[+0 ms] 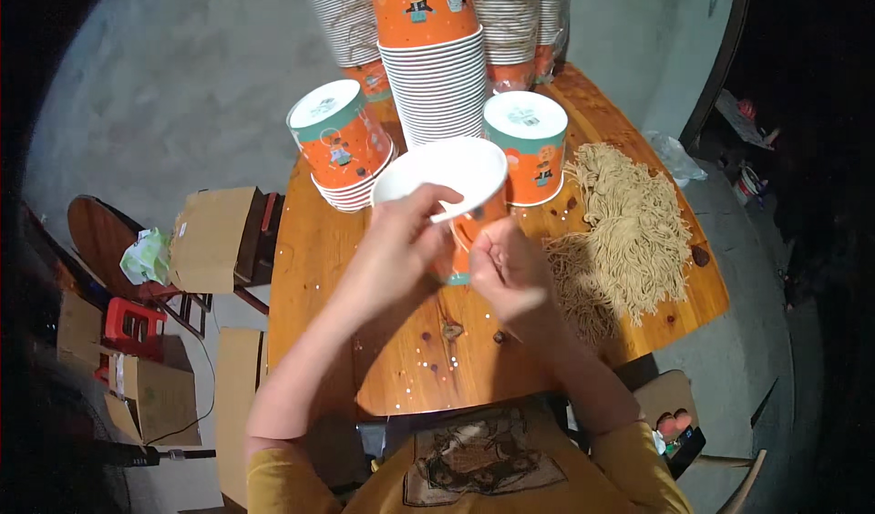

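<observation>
One orange paper bucket (pixel 451 169) is above the counter (pixel 401 377), mouth upward, axis tilted. The left hand (pixel 394 236) has fingers (pixel 428 197) closed on the near rim; the right hand (pixel 513 272), at the bucket's right side, curls tightly, holding what, one cannot tell.

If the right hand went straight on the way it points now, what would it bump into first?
Probably the side of the orange paper cup in the left hand; the curled right hand looks right beside it, perhaps touching, though depth is unclear.
</observation>
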Tool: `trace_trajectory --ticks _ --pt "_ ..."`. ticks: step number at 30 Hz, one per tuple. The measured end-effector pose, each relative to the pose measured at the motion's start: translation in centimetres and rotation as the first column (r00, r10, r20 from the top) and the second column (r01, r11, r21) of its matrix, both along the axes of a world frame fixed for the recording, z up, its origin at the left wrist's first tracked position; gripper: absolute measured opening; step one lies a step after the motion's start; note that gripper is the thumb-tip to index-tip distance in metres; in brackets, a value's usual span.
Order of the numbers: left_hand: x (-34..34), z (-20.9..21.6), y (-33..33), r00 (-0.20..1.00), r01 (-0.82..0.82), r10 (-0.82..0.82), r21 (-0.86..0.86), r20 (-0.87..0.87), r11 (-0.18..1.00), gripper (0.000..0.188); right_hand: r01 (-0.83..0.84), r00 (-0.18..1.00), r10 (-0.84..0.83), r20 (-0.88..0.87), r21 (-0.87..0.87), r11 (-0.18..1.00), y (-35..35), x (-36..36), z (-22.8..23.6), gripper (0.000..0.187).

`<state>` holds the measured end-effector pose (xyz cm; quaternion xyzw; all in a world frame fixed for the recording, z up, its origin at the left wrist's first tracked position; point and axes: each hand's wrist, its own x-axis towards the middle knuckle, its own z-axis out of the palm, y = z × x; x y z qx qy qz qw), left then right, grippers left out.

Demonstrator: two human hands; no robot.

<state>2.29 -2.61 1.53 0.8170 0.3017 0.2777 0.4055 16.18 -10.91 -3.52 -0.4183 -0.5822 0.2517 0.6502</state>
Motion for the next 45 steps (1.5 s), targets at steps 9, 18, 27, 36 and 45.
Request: trace_trajectory --ticks 9,18,27,36,45 --pt "0.9 -1.5 -2.7 0.990 0.105 -0.036 0.534 -0.139 0.839 0.057 0.083 0.996 -0.086 -0.008 -0.197 0.977 -2.0 1.6 -1.5 0.008" --pt "-1.9 -1.5 -4.3 0.969 0.167 0.040 0.760 -0.245 0.628 0.018 -0.022 0.987 0.060 0.147 -0.247 0.969 -3.5 1.0 -1.3 0.006" --pt "-4.9 -1.5 -5.3 0.956 0.215 -0.050 0.576 -0.288 0.789 0.013 0.007 0.938 0.034 0.344 -0.116 0.993 -3.5 -1.5 -1.3 0.012" --pt "-5.0 -2.1 -5.5 0.940 0.244 -0.023 0.624 -0.341 0.742 0.013 0.003 0.903 0.085 0.420 -0.204 0.979 -3.8 -1.6 -1.2 0.014" --pt "-2.4 -1.8 -4.7 0.916 0.356 -0.047 0.749 -0.399 0.558 0.016 0.026 0.987 0.049 0.150 -0.461 0.887 -4.7 0.8 -1.0 0.010"
